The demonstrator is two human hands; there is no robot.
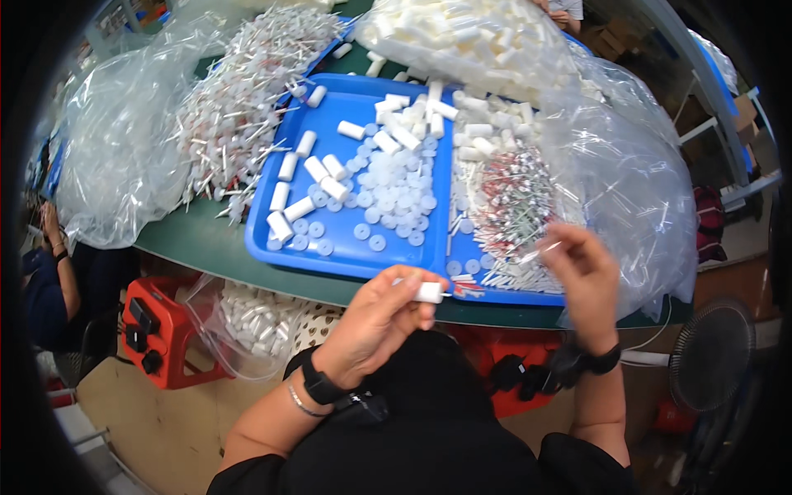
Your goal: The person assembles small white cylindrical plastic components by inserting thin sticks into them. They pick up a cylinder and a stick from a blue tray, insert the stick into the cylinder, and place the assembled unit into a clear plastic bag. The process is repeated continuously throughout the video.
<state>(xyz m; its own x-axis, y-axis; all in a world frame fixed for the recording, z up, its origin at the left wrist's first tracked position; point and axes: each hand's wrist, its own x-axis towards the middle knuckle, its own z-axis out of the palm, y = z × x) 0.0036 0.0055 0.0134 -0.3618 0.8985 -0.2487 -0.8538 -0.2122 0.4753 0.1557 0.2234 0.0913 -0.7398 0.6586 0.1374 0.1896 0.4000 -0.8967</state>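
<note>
In a busy workroom, a green table [198, 237] carries a blue tray [342, 95], the landmark for what follows. Just on the near side of that tray, by its right front corner, the left hand [375, 318] has thumb and fingers closed on a white tube [429, 292], held roughly level, a thin pale stem [446, 294] poking from its right end. Farther right of the tray, the right hand [586, 272] is raised with its thumb and forefinger drawn close together (blur hides whether a small piece sits between them, so I cannot tell). The step in hand seems to be fitting small parts to the tube; the next move probably calls for a firm left pinch and a careful right fingertip, lined up with the stem. Inside the blue tray lie loose tubes [315, 169] and pale discs [400, 190]. Right beside it, a second tray [520, 296] holds a heap of thin red-and-white pieces [511, 202]. Left of the blue tray spreads a pile of stemmed parts [239, 107]; beyond its far edge is a bag of white tubes [470, 41]. Well off to its right, near the floor, stands a fan [711, 355].
</note>
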